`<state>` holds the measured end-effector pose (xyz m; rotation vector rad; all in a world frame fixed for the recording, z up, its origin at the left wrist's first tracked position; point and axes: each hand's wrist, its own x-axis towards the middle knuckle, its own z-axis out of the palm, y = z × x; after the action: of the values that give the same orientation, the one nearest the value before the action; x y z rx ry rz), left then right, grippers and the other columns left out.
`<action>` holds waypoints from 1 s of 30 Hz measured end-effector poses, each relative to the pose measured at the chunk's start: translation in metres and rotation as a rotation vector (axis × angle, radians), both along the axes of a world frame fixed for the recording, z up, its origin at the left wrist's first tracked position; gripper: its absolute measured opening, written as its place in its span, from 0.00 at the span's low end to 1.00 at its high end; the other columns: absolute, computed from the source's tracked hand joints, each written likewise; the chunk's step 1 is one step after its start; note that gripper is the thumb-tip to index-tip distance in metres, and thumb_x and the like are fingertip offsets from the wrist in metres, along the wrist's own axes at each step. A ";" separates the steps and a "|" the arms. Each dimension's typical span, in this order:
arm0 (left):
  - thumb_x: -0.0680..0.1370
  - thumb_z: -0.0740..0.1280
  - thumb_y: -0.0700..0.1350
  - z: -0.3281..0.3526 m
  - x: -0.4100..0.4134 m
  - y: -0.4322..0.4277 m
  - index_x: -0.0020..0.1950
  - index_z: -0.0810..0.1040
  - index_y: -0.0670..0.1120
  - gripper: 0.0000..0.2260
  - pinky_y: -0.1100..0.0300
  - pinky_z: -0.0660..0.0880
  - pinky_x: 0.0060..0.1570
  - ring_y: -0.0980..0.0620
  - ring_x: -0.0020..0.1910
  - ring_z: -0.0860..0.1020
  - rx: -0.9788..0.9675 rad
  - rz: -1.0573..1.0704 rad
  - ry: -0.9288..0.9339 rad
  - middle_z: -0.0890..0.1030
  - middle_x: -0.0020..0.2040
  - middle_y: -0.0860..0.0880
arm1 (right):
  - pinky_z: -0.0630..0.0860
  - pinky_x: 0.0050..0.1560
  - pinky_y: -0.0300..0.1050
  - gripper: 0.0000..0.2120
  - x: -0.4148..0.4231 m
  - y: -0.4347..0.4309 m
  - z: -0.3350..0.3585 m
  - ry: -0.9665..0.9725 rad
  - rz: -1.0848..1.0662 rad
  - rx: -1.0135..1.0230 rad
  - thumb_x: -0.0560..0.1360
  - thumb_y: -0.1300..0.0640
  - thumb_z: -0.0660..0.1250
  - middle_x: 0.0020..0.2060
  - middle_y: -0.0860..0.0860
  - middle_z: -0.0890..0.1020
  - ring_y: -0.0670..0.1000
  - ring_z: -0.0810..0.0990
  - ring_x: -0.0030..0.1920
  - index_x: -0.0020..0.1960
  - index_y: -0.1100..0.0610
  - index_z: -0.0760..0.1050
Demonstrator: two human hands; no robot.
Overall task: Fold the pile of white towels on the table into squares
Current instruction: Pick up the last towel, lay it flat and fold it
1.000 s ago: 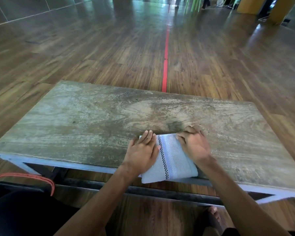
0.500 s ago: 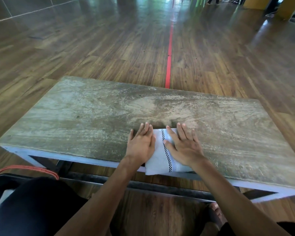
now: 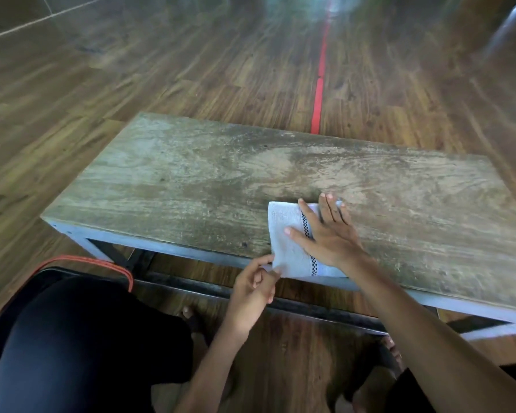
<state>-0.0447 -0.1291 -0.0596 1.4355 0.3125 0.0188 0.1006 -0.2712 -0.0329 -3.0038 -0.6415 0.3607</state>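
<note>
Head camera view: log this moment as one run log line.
step: folding towel | towel: folded, at table near edge | right hand: flat, pressing towel | left hand: pinching towel's near left corner

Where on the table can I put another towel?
The table is bare left of the towel and beyond it, also right of the right hand. It is crowded at the near edge, where the left hand pinches the towel.
</note>
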 end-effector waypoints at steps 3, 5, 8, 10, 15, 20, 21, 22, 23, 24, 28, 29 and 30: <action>0.71 0.70 0.51 0.003 0.004 0.002 0.57 0.78 0.47 0.16 0.64 0.62 0.25 0.56 0.26 0.67 -0.170 -0.083 0.079 0.70 0.27 0.52 | 0.33 0.74 0.53 0.43 0.000 0.002 -0.001 -0.005 -0.007 0.002 0.66 0.24 0.35 0.76 0.57 0.37 0.53 0.32 0.75 0.76 0.43 0.37; 0.72 0.70 0.50 0.000 0.005 0.004 0.57 0.79 0.48 0.15 0.65 0.63 0.25 0.56 0.26 0.68 -0.138 -0.136 0.081 0.70 0.28 0.50 | 0.32 0.74 0.53 0.42 0.000 0.002 -0.001 -0.009 -0.014 0.001 0.67 0.24 0.35 0.76 0.57 0.37 0.53 0.31 0.75 0.76 0.42 0.37; 0.73 0.71 0.49 -0.002 0.005 0.005 0.58 0.77 0.48 0.15 0.64 0.65 0.27 0.54 0.29 0.73 -0.048 -0.229 0.074 0.74 0.31 0.49 | 0.33 0.74 0.53 0.42 0.000 0.002 -0.001 -0.023 -0.014 0.003 0.67 0.23 0.34 0.76 0.57 0.38 0.53 0.32 0.75 0.76 0.42 0.37; 0.75 0.70 0.46 -0.002 0.003 0.005 0.58 0.75 0.47 0.13 0.63 0.68 0.30 0.53 0.34 0.78 -0.047 -0.264 0.079 0.79 0.37 0.49 | 0.33 0.74 0.53 0.43 0.000 0.003 -0.002 -0.025 -0.017 0.010 0.66 0.23 0.33 0.76 0.56 0.38 0.53 0.32 0.75 0.76 0.42 0.37; 0.74 0.70 0.48 0.002 0.005 -0.001 0.60 0.75 0.50 0.15 0.61 0.76 0.38 0.50 0.48 0.82 -0.076 -0.272 0.068 0.82 0.53 0.50 | 0.35 0.75 0.53 0.42 0.000 0.004 -0.002 -0.048 -0.029 -0.007 0.66 0.24 0.32 0.77 0.56 0.39 0.53 0.34 0.76 0.76 0.42 0.38; 0.75 0.68 0.49 -0.004 0.010 -0.001 0.58 0.78 0.50 0.12 0.60 0.79 0.42 0.51 0.51 0.81 0.072 -0.218 0.033 0.84 0.51 0.49 | 0.33 0.74 0.53 0.41 -0.001 0.004 -0.001 -0.039 -0.039 -0.002 0.67 0.24 0.34 0.77 0.56 0.38 0.52 0.33 0.75 0.76 0.41 0.38; 0.75 0.68 0.49 -0.006 0.009 -0.002 0.56 0.79 0.51 0.10 0.59 0.79 0.42 0.52 0.51 0.81 0.079 -0.195 0.023 0.84 0.51 0.51 | 0.33 0.74 0.52 0.40 -0.001 0.004 -0.001 -0.039 -0.038 0.001 0.68 0.24 0.34 0.77 0.55 0.38 0.52 0.32 0.75 0.76 0.41 0.38; 0.75 0.69 0.47 -0.007 0.008 -0.003 0.55 0.80 0.51 0.09 0.59 0.79 0.42 0.52 0.52 0.81 0.075 -0.171 0.015 0.84 0.51 0.52 | 0.33 0.74 0.52 0.40 -0.001 0.004 -0.002 -0.041 -0.037 0.003 0.68 0.24 0.34 0.77 0.55 0.38 0.52 0.32 0.75 0.76 0.40 0.38; 0.75 0.69 0.45 -0.009 0.008 -0.004 0.53 0.80 0.51 0.08 0.59 0.79 0.42 0.53 0.52 0.81 0.066 -0.146 0.009 0.84 0.50 0.53 | 0.32 0.74 0.52 0.39 -0.001 0.004 -0.002 -0.043 -0.034 0.004 0.69 0.24 0.34 0.77 0.55 0.38 0.52 0.33 0.75 0.76 0.40 0.38; 0.75 0.70 0.43 -0.010 0.007 -0.005 0.52 0.80 0.50 0.07 0.60 0.79 0.42 0.54 0.51 0.81 0.056 -0.118 0.008 0.84 0.50 0.53 | 0.32 0.74 0.51 0.39 -0.001 0.004 -0.002 -0.045 -0.031 0.005 0.69 0.25 0.34 0.77 0.54 0.38 0.51 0.33 0.75 0.76 0.40 0.38; 0.72 0.73 0.41 -0.012 0.005 -0.009 0.46 0.79 0.43 0.05 0.63 0.77 0.43 0.55 0.47 0.82 -0.002 -0.013 0.025 0.85 0.47 0.49 | 0.33 0.74 0.51 0.38 0.000 0.004 -0.002 -0.057 -0.039 0.020 0.70 0.25 0.35 0.77 0.54 0.39 0.51 0.34 0.76 0.76 0.40 0.39; 0.72 0.73 0.41 -0.013 0.005 -0.010 0.45 0.78 0.42 0.06 0.63 0.77 0.43 0.55 0.47 0.83 -0.024 0.004 0.036 0.85 0.46 0.48 | 0.33 0.74 0.51 0.38 0.000 0.004 -0.002 -0.061 -0.044 0.023 0.70 0.25 0.35 0.77 0.54 0.39 0.51 0.34 0.76 0.76 0.40 0.39; 0.71 0.74 0.41 -0.012 0.005 -0.010 0.44 0.77 0.41 0.07 0.61 0.77 0.44 0.54 0.46 0.83 -0.039 0.017 0.043 0.85 0.46 0.48 | 0.34 0.74 0.51 0.38 -0.001 0.004 -0.001 -0.061 -0.047 0.032 0.70 0.25 0.35 0.77 0.53 0.39 0.50 0.34 0.76 0.76 0.40 0.39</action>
<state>-0.0401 -0.1395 -0.0719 1.3963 0.3588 -0.0038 0.0999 -0.2672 -0.0340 -3.0039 -0.5742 0.2555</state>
